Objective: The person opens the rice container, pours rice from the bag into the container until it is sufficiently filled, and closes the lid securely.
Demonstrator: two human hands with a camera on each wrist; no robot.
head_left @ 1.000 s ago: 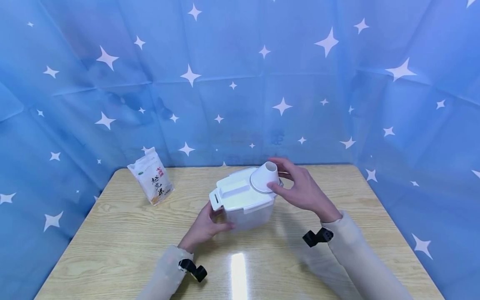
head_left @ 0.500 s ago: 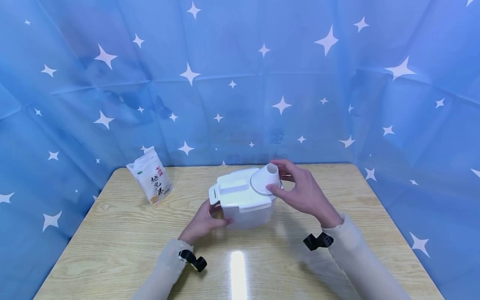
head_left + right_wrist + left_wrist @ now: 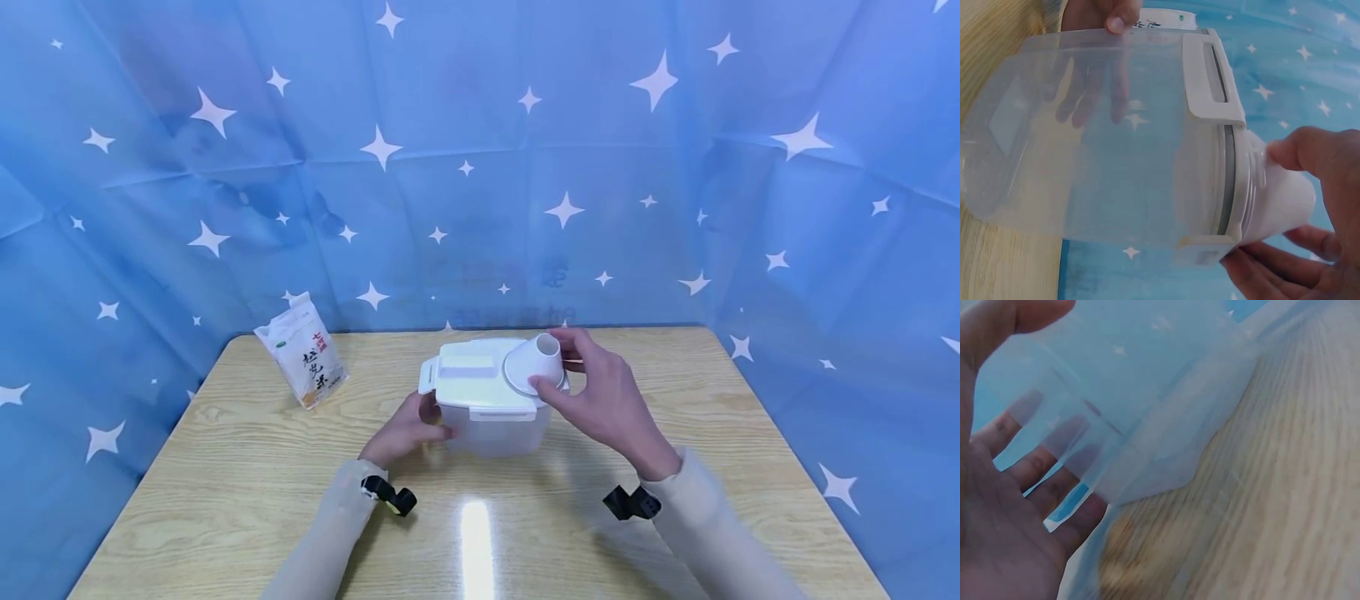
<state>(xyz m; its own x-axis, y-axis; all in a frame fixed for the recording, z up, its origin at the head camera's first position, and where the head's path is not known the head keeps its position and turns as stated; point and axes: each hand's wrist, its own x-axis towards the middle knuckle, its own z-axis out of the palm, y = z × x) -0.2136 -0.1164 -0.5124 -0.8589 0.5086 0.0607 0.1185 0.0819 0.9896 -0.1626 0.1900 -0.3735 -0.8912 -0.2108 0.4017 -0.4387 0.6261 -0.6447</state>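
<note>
The person's left hand (image 3: 405,429), thumb and fingers spread wide on opposite sides, grips the left end of a translucent, box-shaped plastic container (image 3: 498,435) with a white lid (image 3: 474,387), upright at the middle of the pale wood-grain table (image 3: 247,500). The right hand (image 3: 609,393) holds the lid's white cone-shaped spout (image 3: 529,363) between thumb and fingers. A white printed bag (image 3: 303,350) is well apart, farther left.

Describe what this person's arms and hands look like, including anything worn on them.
The left sleeve and right sleeve are long, plain and off-white, ending near the wrists. A black left wrist device and a matching right wrist device are small and boxy. The left hand and right hand are ungloved. No cables show.
</note>
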